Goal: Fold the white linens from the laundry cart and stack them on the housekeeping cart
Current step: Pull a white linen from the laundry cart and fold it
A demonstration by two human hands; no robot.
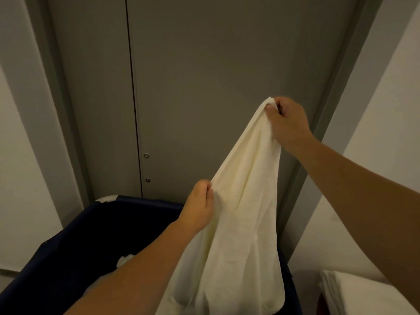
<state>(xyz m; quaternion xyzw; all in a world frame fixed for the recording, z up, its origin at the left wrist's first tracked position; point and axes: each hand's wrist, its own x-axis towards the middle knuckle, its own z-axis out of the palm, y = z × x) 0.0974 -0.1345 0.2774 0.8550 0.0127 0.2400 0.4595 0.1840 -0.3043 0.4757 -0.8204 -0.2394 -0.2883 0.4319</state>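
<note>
I see the white linen (245,212) held up over the navy laundry cart (95,235), hanging in front of a grey door (204,76); right grip (286,121) is high, thumb and fingers pinched on the top corner; left grip (201,206) is lower and to the left, clamped on the cloth's edge; the edge runs taut between the two, the rest drapes down over the cart's right side; more white cloth (123,260) lies inside the cart; folded white stack (363,296) at lower right; what carries it, I cannot tell.

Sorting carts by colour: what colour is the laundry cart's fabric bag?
The laundry cart is dark navy, seen in the head view.
</note>
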